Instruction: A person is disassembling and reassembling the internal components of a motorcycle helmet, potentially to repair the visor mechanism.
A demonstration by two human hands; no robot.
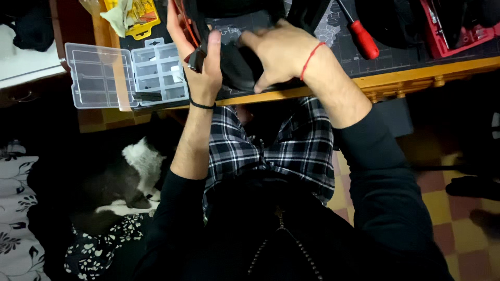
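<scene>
Both hands on black device (237, 65) at desk (416, 73) edge: left hand (200, 62) fingers wrapped around it, right hand (281, 52) pressing flat. Risk: it slips off the edge; open parts box (159, 73) gets knocked.

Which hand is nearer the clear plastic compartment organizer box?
Left. The left hand sits just beside the clear plastic compartment organizer box; the right hand is farther away, beyond the left hand.

Left hand (200, 62) curls upright at the desk edge (416, 73); right hand (281, 52) lies palm-down beside it (both forearms bare, sleeves pushed back).
</scene>
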